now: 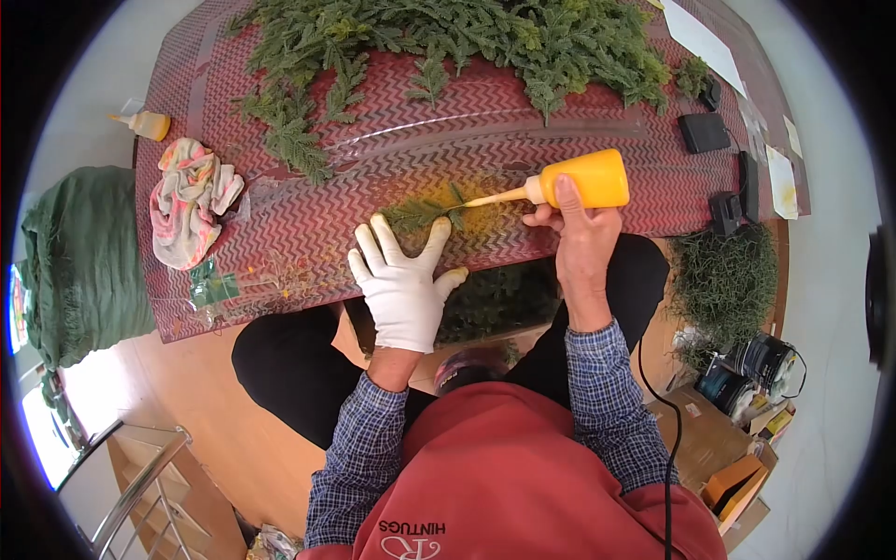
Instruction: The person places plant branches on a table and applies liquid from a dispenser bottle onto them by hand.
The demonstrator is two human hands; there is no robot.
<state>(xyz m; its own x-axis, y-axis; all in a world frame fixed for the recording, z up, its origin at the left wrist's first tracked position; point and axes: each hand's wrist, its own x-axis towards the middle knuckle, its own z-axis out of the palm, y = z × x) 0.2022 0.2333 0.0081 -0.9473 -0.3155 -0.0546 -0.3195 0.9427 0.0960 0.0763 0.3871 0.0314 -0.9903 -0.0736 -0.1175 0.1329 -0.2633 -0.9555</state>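
My left hand point(402, 285), in a white glove with yellowed fingertips, lies with its fingers spread at the near side of a small green sprig point(413, 215). The fingertips touch or nearly touch the sprig. My bare right hand point(583, 233) is wrapped round a yellow squeeze bottle point(597, 179), held on its side. The bottle's long nozzle points left, and its tip is at the right end of the sprig. Yellow stains surround the sprig on the red patterned table cover point(373, 159).
Green branches point(448, 28) are heaped along the far side. A crumpled cloth point(191, 201) and a second bottle point(149, 124) lie left. Black boxes point(704, 133) and white papers point(700, 42) are at the right. A box of greenery point(499, 299) stands below the near edge.
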